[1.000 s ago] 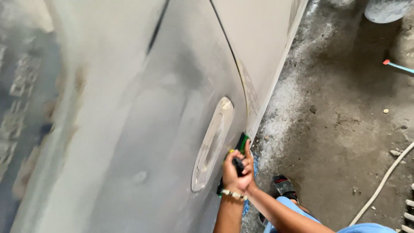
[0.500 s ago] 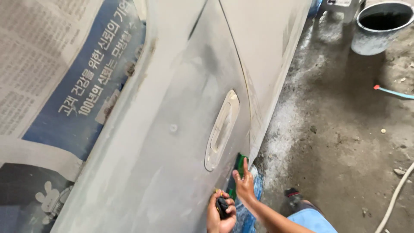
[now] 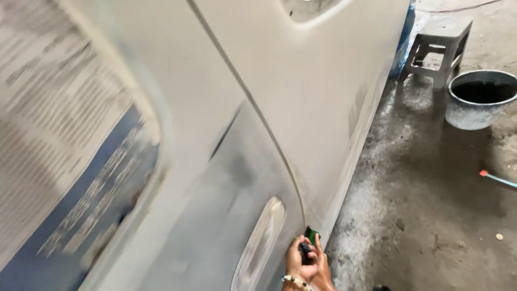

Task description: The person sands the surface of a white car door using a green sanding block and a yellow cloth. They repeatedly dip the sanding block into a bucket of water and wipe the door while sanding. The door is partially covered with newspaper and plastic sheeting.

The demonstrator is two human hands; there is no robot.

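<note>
Both my hands are pressed together at the bottom edge of the view, against the lower part of a grey, sanded car body panel (image 3: 231,178). My left hand (image 3: 295,262), with a beaded bracelet at the wrist, is curled around a dark and green sanding block (image 3: 309,241). My right hand (image 3: 324,268) lies beside it with its fingers along the same block. The block rests on the panel next to a curved seam and close to an oval recessed door handle (image 3: 259,245). Only the block's top shows.
Newspaper masking (image 3: 59,156) covers the window at left. A lighter panel (image 3: 318,91) runs to the right. On the dusty concrete floor stand a small grey stool (image 3: 439,46) and a grey bucket (image 3: 479,99); a red-tipped stick (image 3: 496,178) lies at right.
The view has swung up and right, so the stool and bucket show and the hands sit lower in the picture. Both hands now grip the block together; a second ago only one did.
</note>
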